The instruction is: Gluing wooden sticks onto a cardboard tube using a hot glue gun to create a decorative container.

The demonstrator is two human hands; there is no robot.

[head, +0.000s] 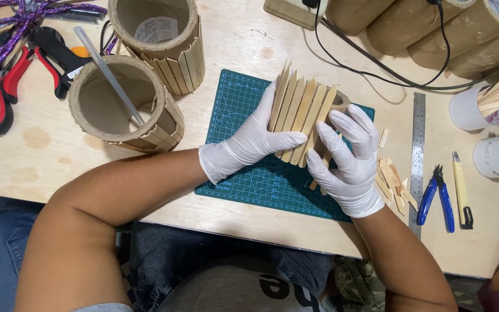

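1. Head view: left hand point(249, 141), white-gloved, wrapped around a cardboard tube clad in wooden sticks point(301, 112), thumb lying across the slats.
2. Right hand point(347, 159), also gloved, gripping the same tube from its other side, fingers spread over the bare cardboard end.
3. Tube held on its side just above the green cutting mat point(232, 112) on the plywood table point(47, 150).
4. Loose cut stick pieces point(393, 179) just right of the mat, beside a steel ruler point(417, 156).
5. Blue-handled cutters point(437, 196) and a yellow utility knife point(461, 190) farther right.
6. Two more partly clad tubes point(125, 104) at upper left, near red-handled pliers point(12, 86).
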